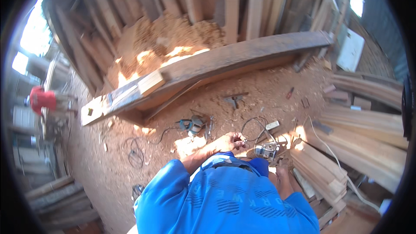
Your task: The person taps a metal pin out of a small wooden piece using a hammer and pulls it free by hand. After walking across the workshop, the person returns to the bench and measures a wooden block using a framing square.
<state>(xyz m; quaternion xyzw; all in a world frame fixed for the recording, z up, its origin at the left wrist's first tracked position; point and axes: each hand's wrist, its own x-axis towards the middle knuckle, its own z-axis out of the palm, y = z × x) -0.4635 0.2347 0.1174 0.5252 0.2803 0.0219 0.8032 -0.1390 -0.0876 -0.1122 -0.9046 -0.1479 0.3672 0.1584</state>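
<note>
Left hand: fingertips are closing together on a small grey piece, seemingly metal; its exact kind is too small to tell.
Small grey piece: is sitting at the fingertips, in front of the blue shirt, left of the power tool; is looking light and stiff, easy to drop, so a thumb-and-finger pinch is probably suiting it best.
Silver-grey power tool: is lying low in front of the person, just beside the right hand; is probably weighing a fair bit, hard-bodied, maybe slick with dust; body or handle is looking like the place to hold, well clear of the underside and cord.
Right hand: is hanging low at the tool's near right edge; cannot tell whether fingers are gripping, touching or just hovering.
Left arm: is crossing from lower left, elbow bending outward, forearm angling up and right.
Right arm: is pointing nearly straight ahead, sleeve ending below the bare forearm.
Black cord: is looping on the ground beyond the left hand, near a white power strip.
Teal power tool: is lying apart, ahead and left.
Planks: are stacking up right of the right hand.
</note>
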